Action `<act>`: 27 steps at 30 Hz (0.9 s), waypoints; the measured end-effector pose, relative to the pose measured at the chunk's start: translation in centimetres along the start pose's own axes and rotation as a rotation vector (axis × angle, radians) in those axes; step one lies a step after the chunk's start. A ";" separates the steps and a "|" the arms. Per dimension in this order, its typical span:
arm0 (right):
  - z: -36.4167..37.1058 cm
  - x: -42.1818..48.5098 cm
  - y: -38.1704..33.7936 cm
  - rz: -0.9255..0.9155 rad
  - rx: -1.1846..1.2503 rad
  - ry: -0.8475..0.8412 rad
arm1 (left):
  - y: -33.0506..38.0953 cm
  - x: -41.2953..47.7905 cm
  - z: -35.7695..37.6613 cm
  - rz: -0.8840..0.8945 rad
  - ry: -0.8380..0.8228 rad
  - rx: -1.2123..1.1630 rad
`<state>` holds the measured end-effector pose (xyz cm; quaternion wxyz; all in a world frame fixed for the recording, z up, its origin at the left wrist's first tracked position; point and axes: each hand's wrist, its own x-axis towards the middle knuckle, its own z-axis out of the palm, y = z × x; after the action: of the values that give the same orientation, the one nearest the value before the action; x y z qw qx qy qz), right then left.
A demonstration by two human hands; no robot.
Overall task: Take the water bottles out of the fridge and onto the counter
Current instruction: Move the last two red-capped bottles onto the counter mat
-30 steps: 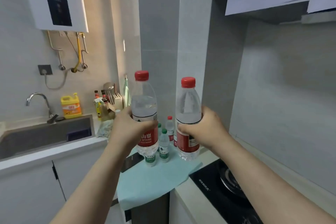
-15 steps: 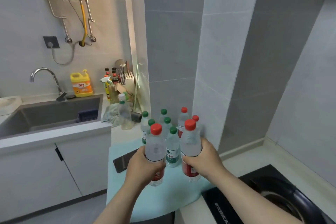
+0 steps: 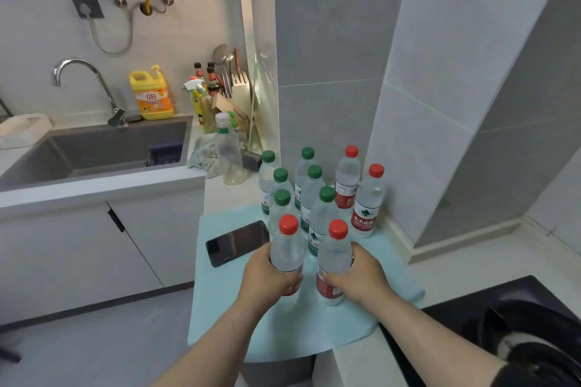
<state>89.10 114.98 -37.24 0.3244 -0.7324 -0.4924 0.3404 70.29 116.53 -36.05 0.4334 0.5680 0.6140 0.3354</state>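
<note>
My left hand [image 3: 265,276] grips a red-capped water bottle [image 3: 286,245] around its middle. My right hand [image 3: 361,278] grips a second red-capped bottle [image 3: 334,256] beside it. Both bottles stand upright low over the light blue mat [image 3: 314,327] on the counter; I cannot tell whether their bases touch it. Just behind them stand several green-capped bottles [image 3: 309,188] and two more red-capped bottles [image 3: 366,201] against the tiled wall. The fridge is out of view.
A black phone [image 3: 237,242] lies on the mat left of my left hand. A black cooktop [image 3: 490,330] lies to the right. An empty bottle [image 3: 228,151], a rag, a yellow detergent jug [image 3: 151,94] and a sink [image 3: 94,151] are at the left.
Both hands have lowered the two red-capped bottles down to the mat in front of the standing bottles. The camera has tilted downward.
</note>
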 end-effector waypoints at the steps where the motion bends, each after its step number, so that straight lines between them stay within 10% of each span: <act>1: 0.1 0.1 0.2 -0.004 0.004 -0.002 | -0.3 0.1 0.1 -0.003 -0.002 -0.010; 19: -1.7 -0.5 -0.8 -0.064 0.033 -0.160 | -1.3 0.4 -1.5 -0.010 -0.088 0.067; 27: -7.2 -3.7 -12.8 -0.373 -0.107 0.038 | 8.6 -1.7 -12.8 0.325 0.079 0.309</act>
<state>87.53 114.38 -22.19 0.3516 -0.6510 -0.6307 0.2341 62.08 117.00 -22.89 0.2573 0.7054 0.5751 0.3247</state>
